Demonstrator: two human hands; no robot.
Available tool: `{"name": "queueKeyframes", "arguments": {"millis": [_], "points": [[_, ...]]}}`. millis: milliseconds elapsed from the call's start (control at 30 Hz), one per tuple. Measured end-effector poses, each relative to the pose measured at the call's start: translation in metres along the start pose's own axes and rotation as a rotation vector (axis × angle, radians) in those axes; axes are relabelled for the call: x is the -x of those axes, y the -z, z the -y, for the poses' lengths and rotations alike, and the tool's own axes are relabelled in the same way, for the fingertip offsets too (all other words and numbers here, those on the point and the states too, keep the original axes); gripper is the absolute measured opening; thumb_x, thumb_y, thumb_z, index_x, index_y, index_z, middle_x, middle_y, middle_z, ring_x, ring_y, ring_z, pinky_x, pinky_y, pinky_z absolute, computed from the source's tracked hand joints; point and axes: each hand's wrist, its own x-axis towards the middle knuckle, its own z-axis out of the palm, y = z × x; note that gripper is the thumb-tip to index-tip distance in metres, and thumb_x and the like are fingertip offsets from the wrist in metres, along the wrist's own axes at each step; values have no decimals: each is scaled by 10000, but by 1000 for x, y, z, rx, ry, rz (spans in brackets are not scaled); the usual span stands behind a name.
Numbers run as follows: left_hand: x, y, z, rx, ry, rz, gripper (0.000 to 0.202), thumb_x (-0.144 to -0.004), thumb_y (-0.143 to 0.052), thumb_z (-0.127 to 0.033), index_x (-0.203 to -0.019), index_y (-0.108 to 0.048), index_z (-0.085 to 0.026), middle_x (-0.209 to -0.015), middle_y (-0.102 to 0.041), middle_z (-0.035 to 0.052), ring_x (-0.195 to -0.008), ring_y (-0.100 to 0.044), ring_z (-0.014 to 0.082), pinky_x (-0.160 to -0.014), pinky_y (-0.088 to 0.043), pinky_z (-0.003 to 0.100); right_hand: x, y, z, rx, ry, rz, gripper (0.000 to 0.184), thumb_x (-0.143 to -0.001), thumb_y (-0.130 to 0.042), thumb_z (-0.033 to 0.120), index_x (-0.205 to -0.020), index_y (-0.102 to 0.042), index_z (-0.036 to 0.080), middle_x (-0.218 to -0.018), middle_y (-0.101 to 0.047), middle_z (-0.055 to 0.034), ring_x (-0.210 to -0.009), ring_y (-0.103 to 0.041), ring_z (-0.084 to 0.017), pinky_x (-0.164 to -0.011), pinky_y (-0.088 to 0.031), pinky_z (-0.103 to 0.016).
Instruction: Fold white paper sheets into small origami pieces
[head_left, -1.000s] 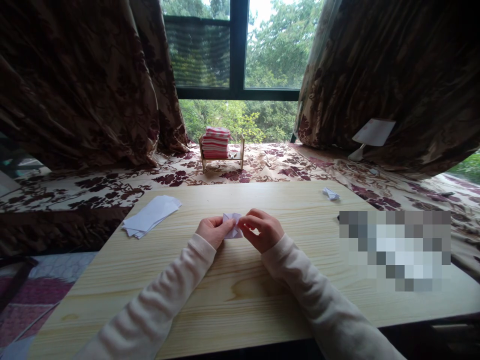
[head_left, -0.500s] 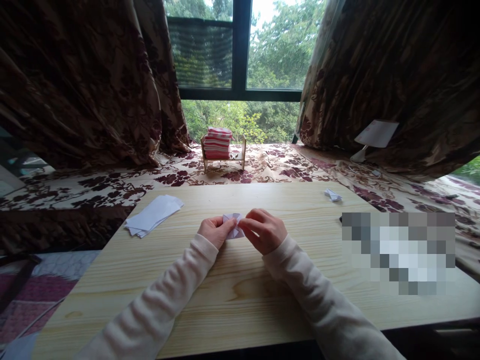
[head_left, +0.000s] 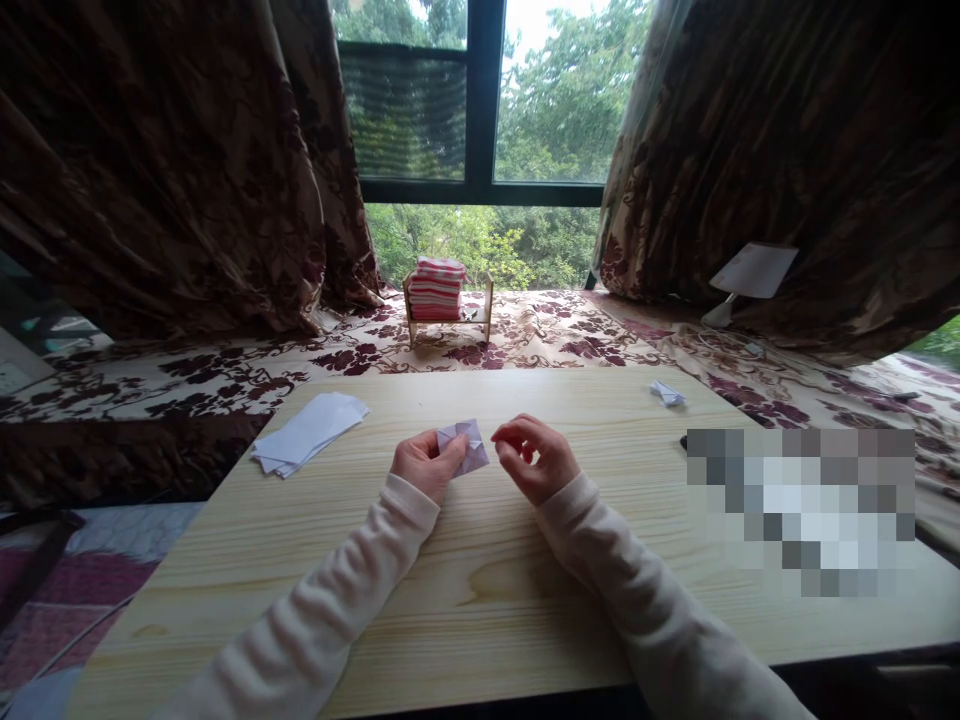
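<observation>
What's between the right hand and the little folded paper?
Just bare table between the right hand and the folded paper, in the head view; the left hand holds it.

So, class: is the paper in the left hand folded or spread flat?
Folded: the paper shows creased, layered flaps in the left hand.

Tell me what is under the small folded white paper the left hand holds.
Under the small folded white paper lies the light wooden tabletop. The left hand pinches its left edge; the fingers behind the paper and whether it touches the wood are hidden.
</observation>
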Motion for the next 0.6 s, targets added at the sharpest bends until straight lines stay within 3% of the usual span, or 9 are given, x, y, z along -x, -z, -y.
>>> {"name": "queueKeyframes", "arguments": {"millis": [100, 167, 300, 600], "points": [[0, -1, 2, -40, -69, 9, 246, -591, -627, -353, -650, -654, -117, -575, -611, 3, -538, -520, 116, -554, -447, 232, -2, -4, -5, -157, -234, -9, 205, -739, -494, 315, -683, -603, 151, -622, -560, -17, -544, -491, -102, -448, -372, -196], [-2, 0, 5, -92, -124, 24, 253, -606, -609, -368, -650, -648, -122, -552, -587, -4, -535, -511, 115, -556, -441, 229, -3, -8, -6, -228, -309, 45, 298, -741, -489, 403, -650, -604, 144, -539, -527, 0, -499, -463, -96, -448, -369, -204], [-2, 1, 7, -135, -162, 46, 264, -608, -603, -389, -623, -637, -127, -527, -561, -11, -515, -490, 107, -519, -417, 213, -1, -15, -6, -338, -306, 78, 309, -708, -519, 442, -639, -589, 149, -497, -504, 16, -468, -429, -87, -451, -359, -209], [5, -3, -6, 37, -19, 56, 306, -550, -670, -392, -656, -679, -106, -584, -640, 16, -563, -557, 142, -556, -447, 238, 1, -18, -10, -408, -298, 47, 278, -682, -552, 425, -639, -568, 151, -533, -518, 5, -486, -439, -92, -447, -349, -215]]}}
